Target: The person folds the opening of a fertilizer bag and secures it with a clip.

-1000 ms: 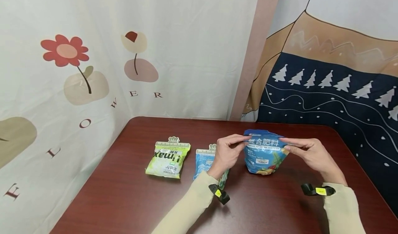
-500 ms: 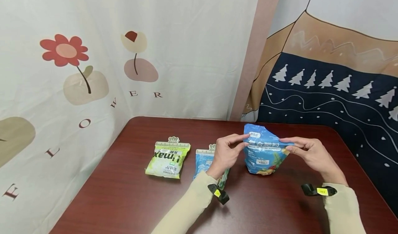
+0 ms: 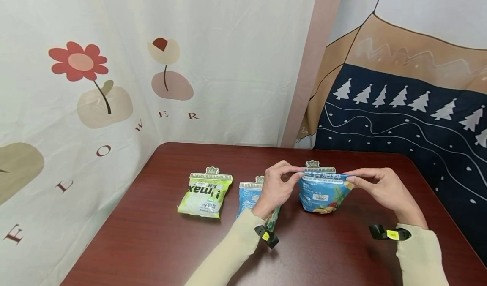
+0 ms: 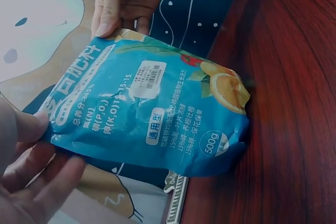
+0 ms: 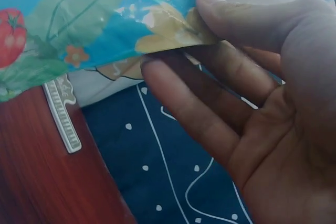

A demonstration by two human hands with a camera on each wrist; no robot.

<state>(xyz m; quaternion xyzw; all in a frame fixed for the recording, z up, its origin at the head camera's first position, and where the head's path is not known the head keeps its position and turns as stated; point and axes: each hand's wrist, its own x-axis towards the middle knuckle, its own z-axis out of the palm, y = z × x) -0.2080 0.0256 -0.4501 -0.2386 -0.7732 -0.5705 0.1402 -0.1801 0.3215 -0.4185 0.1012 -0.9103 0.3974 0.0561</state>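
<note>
A blue fertilizer bag (image 3: 323,195) with fruit pictures stands on the table, its top folded over away from me. My left hand (image 3: 279,189) pinches the left end of the fold between thumb and fingers. At the opposite end, my right hand (image 3: 384,191) pinches the right corner; in the right wrist view the thumb (image 5: 231,17) lies on the printed face, with fingers behind. Directly behind the bag, a long ruler-edged clip (image 3: 318,168) lies on the table. The left wrist view shows the bag's front (image 4: 157,114), marked 500g, and part of the clip (image 4: 177,198).
To the left, a green bag (image 3: 207,195) has a similar clip (image 3: 212,174) across its top. Between it and my left arm lies another clipped blue bag (image 3: 249,197), partly covered by my left hand. The brown table (image 3: 171,243) ends at hanging printed cloths (image 3: 243,87).
The bag's top flap rose at half a second ago and is now folded back and down, which uncovers the clip behind. Both hands stay at the bag's sides.
</note>
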